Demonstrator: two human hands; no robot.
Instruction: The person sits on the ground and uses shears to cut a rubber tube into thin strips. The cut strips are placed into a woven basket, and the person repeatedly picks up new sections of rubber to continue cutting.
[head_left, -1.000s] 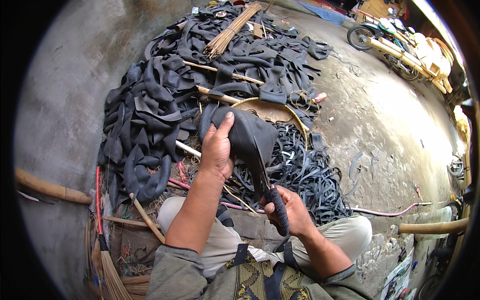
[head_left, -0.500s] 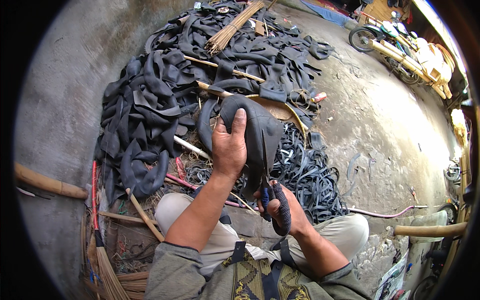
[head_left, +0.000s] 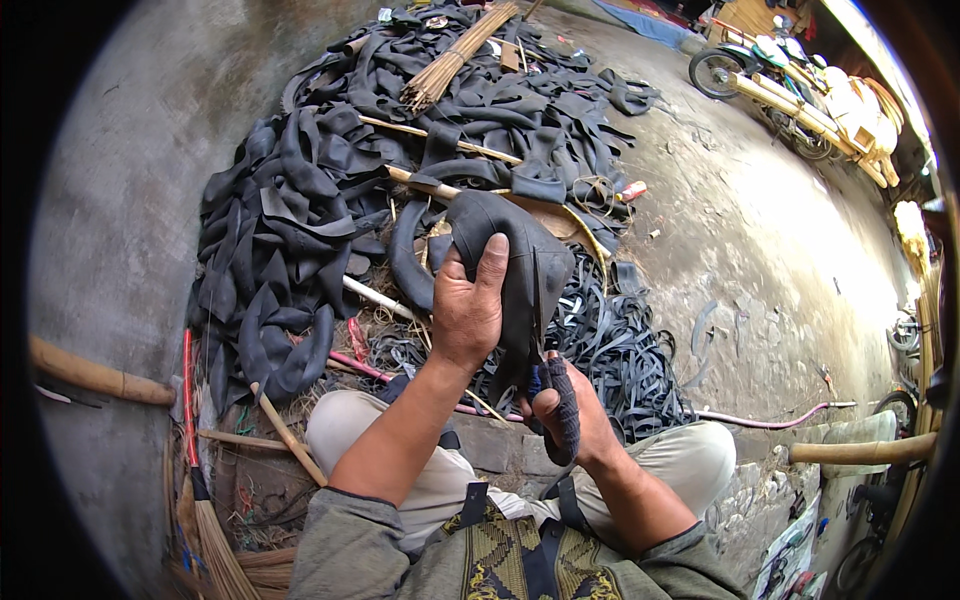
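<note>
While the left hand grips a black rubber tube held up centrally, the right hand closes scissors partway through it; cut strips lie right, uncut tubes far left.

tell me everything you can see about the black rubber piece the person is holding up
The black rubber piece looks like a section of inner tube: matte, dusty, limp and folded into a rounded hump. The left hand grips it from the near side, thumb pressed up its front, holding it raised over the heap of cut rubber strips. A long tail curves down from its left side toward the ground. The scissors in the right hand have their blades up against its right part, along what looks like a slit.
</note>
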